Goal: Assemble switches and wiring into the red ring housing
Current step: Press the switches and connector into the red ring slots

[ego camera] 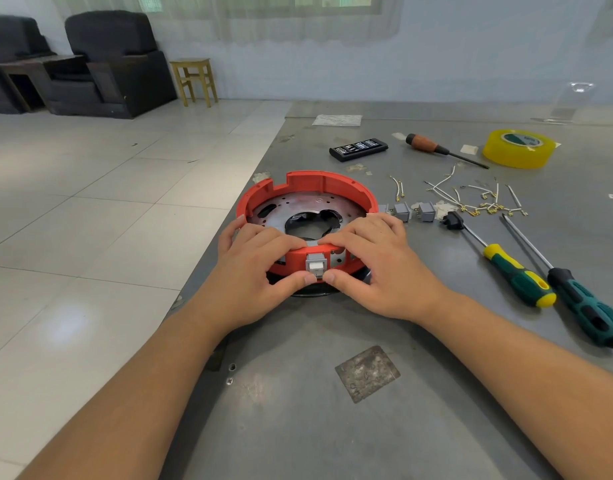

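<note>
While the red ring housing (307, 216) sits near the left edge of the grey worktop (332, 427), my two hands clasp its near rim. My left hand (260, 265) curls over the rim on one side and my right hand (374, 265) on the other, with both thumbs pressing at the lower edge of a grey switch (315, 265) seated in the housing's near wall. Two more switches (414, 212) lie just right of the housing, loose white wires (478, 199) beyond them, and two screwdrivers (526, 271) farther right.
</note>
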Demonstrator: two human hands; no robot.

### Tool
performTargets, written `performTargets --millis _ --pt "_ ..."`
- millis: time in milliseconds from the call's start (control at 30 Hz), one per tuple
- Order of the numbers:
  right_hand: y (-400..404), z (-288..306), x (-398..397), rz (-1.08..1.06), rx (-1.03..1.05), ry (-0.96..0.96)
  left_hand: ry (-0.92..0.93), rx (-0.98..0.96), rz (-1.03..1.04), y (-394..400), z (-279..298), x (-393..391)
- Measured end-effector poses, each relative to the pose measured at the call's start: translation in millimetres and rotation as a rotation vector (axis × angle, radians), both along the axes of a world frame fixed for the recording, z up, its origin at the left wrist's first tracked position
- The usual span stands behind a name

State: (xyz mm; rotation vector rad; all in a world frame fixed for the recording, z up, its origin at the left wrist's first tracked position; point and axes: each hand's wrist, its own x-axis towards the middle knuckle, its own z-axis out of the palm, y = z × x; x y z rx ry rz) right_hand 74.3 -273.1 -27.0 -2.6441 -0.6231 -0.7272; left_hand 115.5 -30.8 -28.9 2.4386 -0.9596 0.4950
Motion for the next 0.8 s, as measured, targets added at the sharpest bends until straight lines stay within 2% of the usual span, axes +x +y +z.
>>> performTargets --millis 800 --pt "4.7 1.7 0.0 -0.050 -0.061 -0.057 0.002 0.020 0.042 -4.8 2.6 -1.5"
